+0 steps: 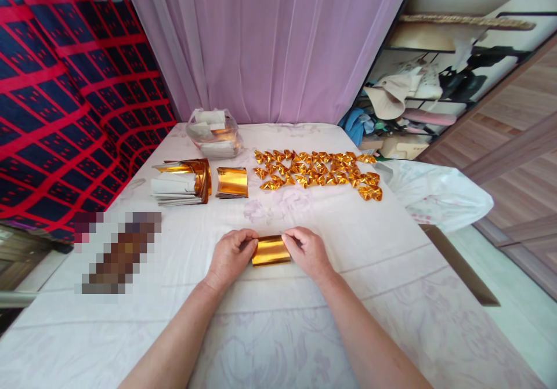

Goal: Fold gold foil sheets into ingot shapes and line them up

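A shiny gold foil paper sheet [271,251] is held just above or on the cloth, curved along its upper edge. My left hand [235,254] pinches its left end between thumb and fingers. At the right end, my right hand [308,251] grips the same sheet in a like pinch. Beyond the hands lies a small stack of gold paper sheets [232,182]. Left of it stands a larger pile of gold and white paper [180,183]. Several folded gold paper pieces [315,168] lie in rows at the far right of the table.
A clear plastic bag [213,134] of paper stands at the back left. The table has a pale floral cloth [270,331]. A purple curtain [270,47] hangs behind it. At the right are shelves [418,93] and a white plastic bag [448,192]. A blurred patch covers something at left.
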The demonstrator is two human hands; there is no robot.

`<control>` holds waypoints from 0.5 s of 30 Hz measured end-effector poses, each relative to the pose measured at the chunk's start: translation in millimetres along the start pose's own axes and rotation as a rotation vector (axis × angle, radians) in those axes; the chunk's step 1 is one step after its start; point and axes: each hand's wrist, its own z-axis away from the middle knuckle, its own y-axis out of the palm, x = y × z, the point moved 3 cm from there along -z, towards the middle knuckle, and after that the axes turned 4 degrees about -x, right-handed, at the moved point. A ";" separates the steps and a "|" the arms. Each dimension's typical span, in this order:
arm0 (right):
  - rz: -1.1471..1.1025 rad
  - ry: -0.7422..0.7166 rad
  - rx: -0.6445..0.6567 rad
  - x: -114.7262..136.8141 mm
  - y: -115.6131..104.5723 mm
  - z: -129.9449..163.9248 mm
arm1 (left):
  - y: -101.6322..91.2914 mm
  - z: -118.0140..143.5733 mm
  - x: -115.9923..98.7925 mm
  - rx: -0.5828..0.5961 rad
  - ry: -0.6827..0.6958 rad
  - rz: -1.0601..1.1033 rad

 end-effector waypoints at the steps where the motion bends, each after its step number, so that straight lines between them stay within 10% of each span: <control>1: 0.007 -0.002 -0.002 -0.1 0.2 0.1 | -0.1 -0.2 -0.3 -0.004 0.010 -0.013; 15: 0.070 -0.017 -0.022 -0.5 0.3 0.9 | 1.4 0.5 -0.2 -0.033 0.088 -0.056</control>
